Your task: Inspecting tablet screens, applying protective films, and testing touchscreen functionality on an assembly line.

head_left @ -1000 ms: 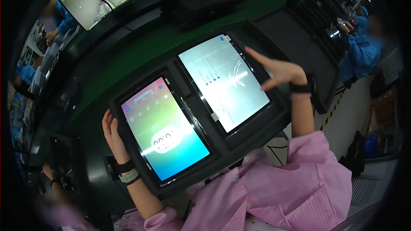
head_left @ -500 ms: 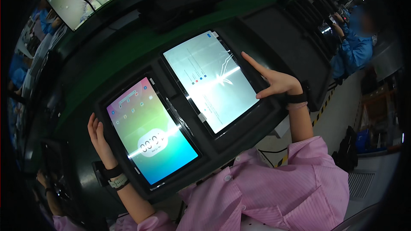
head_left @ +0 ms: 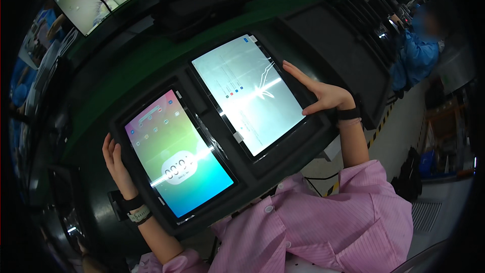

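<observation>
A black tray (head_left: 203,105) lies in front of me, with two lit tablets set in its recesses. The left tablet (head_left: 174,146) has a pink, green and blue screen with a clock. On the right tablet (head_left: 252,96) the screen is pale, with small text and coloured dots. My left hand (head_left: 118,167) rests along the tray's outer left side, fingers stretched out and its thumb hidden. Over the right rim reaches my right hand (head_left: 326,93), forefinger and thumb spread wide apart. Its thumb tip is at the right tablet's edge; the other fingers are hidden.
Beyond the tray is a green work surface (head_left: 113,76). A large monitor (head_left: 101,5) stands at the far left. Another black tray (head_left: 328,40) lies to the far right. A co-worker in blue (head_left: 417,60) is at the right, beside a floor with striped tape (head_left: 371,139).
My hands and the tray with both tablets stay almost where they were, shifting only slightly in the picture. At the lower left, another person's arm has moved lower.
</observation>
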`<action>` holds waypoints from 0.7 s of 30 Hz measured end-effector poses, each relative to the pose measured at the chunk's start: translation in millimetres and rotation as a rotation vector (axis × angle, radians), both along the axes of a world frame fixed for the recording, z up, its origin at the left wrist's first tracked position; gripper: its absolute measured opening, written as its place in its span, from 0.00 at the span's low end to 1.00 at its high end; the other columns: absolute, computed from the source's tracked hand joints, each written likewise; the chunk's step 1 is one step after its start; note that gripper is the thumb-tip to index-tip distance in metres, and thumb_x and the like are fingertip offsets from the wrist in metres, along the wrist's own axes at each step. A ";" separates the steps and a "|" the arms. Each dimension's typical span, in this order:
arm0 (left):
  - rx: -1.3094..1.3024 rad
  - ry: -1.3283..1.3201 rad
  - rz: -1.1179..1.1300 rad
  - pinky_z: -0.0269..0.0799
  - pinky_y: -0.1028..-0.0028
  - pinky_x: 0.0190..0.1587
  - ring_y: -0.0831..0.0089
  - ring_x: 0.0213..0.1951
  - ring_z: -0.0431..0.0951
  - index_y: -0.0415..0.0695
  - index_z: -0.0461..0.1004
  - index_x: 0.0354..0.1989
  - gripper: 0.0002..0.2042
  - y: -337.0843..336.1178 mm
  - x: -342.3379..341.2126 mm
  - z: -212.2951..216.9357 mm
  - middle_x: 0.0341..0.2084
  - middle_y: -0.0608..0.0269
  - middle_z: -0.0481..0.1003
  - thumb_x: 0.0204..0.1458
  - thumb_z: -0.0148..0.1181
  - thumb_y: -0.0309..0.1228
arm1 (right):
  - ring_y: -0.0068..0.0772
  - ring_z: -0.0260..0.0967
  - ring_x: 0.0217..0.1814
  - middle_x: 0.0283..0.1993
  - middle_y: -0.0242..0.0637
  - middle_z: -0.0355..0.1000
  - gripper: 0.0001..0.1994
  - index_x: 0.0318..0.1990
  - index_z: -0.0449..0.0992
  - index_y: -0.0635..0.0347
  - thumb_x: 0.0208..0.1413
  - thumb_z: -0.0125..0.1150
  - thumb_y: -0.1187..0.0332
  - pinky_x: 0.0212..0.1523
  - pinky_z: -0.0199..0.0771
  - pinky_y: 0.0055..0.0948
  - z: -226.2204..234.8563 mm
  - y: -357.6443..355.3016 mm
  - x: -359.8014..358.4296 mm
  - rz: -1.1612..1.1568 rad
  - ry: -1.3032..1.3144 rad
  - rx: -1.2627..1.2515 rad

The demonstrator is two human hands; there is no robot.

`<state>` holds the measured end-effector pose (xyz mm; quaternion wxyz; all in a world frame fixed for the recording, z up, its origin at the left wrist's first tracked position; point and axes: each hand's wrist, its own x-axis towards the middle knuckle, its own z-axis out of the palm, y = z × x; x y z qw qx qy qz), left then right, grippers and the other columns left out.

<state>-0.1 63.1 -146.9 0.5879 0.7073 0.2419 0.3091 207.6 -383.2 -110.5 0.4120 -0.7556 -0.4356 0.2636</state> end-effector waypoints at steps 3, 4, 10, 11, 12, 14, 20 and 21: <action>0.017 0.001 -0.007 0.50 0.74 0.55 0.70 0.53 0.59 0.43 0.61 0.53 0.18 -1.0 -0.9 0.6 0.48 0.56 0.63 0.53 0.45 0.30 | 0.35 0.23 0.70 0.68 0.43 0.27 0.53 0.63 0.34 0.59 0.30 0.66 0.72 0.65 0.27 0.28 0.6 2.8 -5.2 -0.017 0.039 0.032; 0.016 -0.001 -0.005 0.50 0.74 0.55 0.70 0.53 0.59 0.43 0.61 0.53 0.18 -1.3 -0.9 1.1 0.48 0.56 0.63 0.53 0.45 0.30 | 0.35 0.23 0.70 0.68 0.42 0.27 0.53 0.63 0.34 0.59 0.30 0.65 0.72 0.65 0.27 0.29 2.0 3.6 -4.1 -0.021 0.147 0.100; 0.042 -0.002 -0.004 0.51 0.74 0.55 0.70 0.53 0.59 0.42 0.61 0.53 0.18 -3.1 -1.9 1.8 0.48 0.56 0.63 0.53 0.45 0.29 | 0.36 0.23 0.70 0.68 0.43 0.28 0.53 0.63 0.33 0.59 0.30 0.65 0.71 0.65 0.27 0.29 -7.5 0.9 -2.4 -0.014 0.065 0.131; 0.028 -0.005 -0.001 0.51 0.74 0.55 0.71 0.52 0.60 0.42 0.61 0.53 0.18 -3.6 -1.3 1.3 0.48 0.56 0.64 0.53 0.45 0.29 | 0.36 0.23 0.70 0.68 0.43 0.28 0.53 0.63 0.33 0.59 0.30 0.65 0.71 0.65 0.27 0.29 -6.6 0.7 -3.3 -0.014 0.063 0.129; 0.014 -0.007 0.002 0.52 0.74 0.54 0.71 0.52 0.60 0.42 0.61 0.53 0.18 -4.4 -0.6 0.7 0.48 0.57 0.64 0.53 0.45 0.29 | 0.35 0.23 0.70 0.68 0.43 0.28 0.53 0.63 0.33 0.60 0.30 0.66 0.71 0.65 0.27 0.29 -5.3 1.0 -6.0 -0.036 0.004 0.063; 0.010 -0.006 -0.005 0.52 0.75 0.54 0.71 0.52 0.60 0.42 0.61 0.53 0.18 -4.3 -0.2 0.6 0.47 0.57 0.64 0.53 0.45 0.29 | 0.35 0.23 0.70 0.68 0.43 0.29 0.53 0.63 0.33 0.60 0.30 0.66 0.70 0.65 0.27 0.29 -6.0 1.6 -7.5 -0.059 -0.054 -0.005; 0.012 -0.008 0.002 0.54 0.76 0.53 0.73 0.50 0.62 0.41 0.62 0.53 0.18 0.2 -1.8 -1.4 0.47 0.58 0.64 0.53 0.45 0.31 | 0.36 0.24 0.70 0.67 0.44 0.31 0.52 0.63 0.34 0.61 0.31 0.65 0.70 0.65 0.27 0.30 -6.7 6.0 -12.1 -0.095 -0.050 0.028; 0.023 -0.004 -0.002 0.55 0.76 0.53 0.73 0.50 0.62 0.42 0.62 0.53 0.18 1.7 -1.9 -2.4 0.47 0.58 0.64 0.53 0.45 0.31 | 0.36 0.25 0.70 0.67 0.44 0.31 0.51 0.63 0.34 0.61 0.32 0.65 0.70 0.65 0.27 0.30 -8.1 7.3 -13.0 -0.108 -0.031 0.058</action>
